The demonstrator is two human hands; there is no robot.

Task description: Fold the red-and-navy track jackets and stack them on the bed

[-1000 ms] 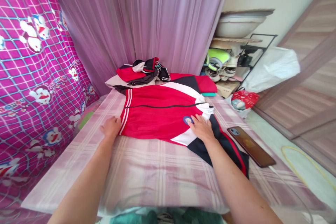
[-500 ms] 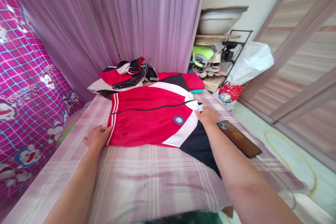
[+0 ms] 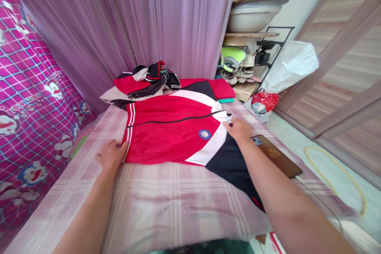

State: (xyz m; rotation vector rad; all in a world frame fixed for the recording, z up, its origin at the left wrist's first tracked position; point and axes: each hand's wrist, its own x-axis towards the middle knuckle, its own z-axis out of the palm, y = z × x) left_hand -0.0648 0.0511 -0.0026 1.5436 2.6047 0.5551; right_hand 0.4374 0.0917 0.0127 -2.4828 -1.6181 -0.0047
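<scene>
Pink-and-white plaid cloth (image 3: 178, 196), spread flat; mauve pleated curtain (image 3: 178, 20) behind. Item: red, white and black zip-front fabric jacket (image 3: 163, 139), lying on the cloth, hem to my left. Left hand (image 3: 111, 154): at the white-striped hem as before, fingers loosely bent; grip, if any, I cannot tell. Right hand (image 3: 240, 129): shifted from the round blue-rimmed badge (image 3: 204, 134) to the white collar (image 3: 222, 116), thumb near fingers; I cannot tell whether it pinches. Consequence, my judgement: hem and collar ends are now both attended. Adjacent: brown-backed phone (image 3: 279, 158), beside the right forearm.
</scene>
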